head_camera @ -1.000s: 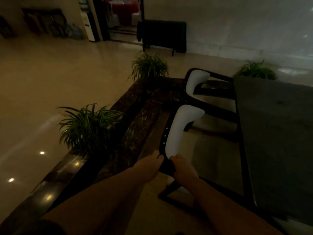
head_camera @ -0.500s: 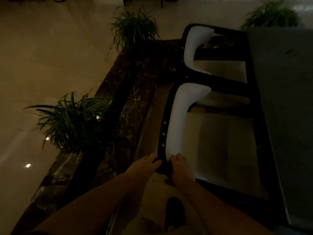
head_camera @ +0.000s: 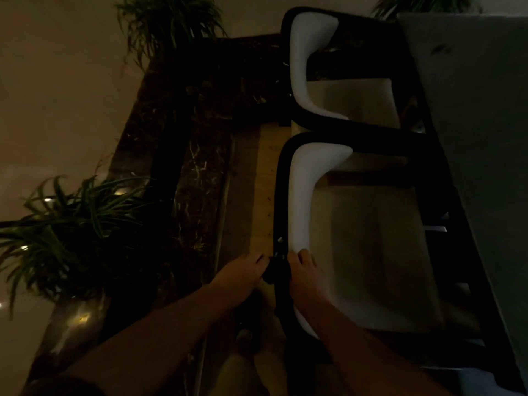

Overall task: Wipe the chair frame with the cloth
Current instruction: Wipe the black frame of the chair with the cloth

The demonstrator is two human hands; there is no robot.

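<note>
The near chair has a black frame [head_camera: 278, 195], a white curved back pad [head_camera: 303, 195] and a pale seat [head_camera: 371, 252]. My left hand [head_camera: 243, 274] and my right hand [head_camera: 304, 274] meet at the lower part of the frame's back rail. Between them sits a dark bunched cloth [head_camera: 275, 272], pressed against the rail. Both hands pinch it, left from the outer side, right from the pad side with fingertips touching the white pad. In the dim light the cloth's edges are hard to make out.
A second matching chair [head_camera: 297, 67] stands just beyond the near one. A grey table top [head_camera: 485, 138] runs along the right of both chairs. A dark marble planter ledge [head_camera: 197, 181] with two leafy plants [head_camera: 71, 232] lies to the left. My foot [head_camera: 245, 338] shows below.
My view has tilted downward and closer over the near chair. Both hands stay at the same spot low on the frame's back rail, close together on the cloth.
</note>
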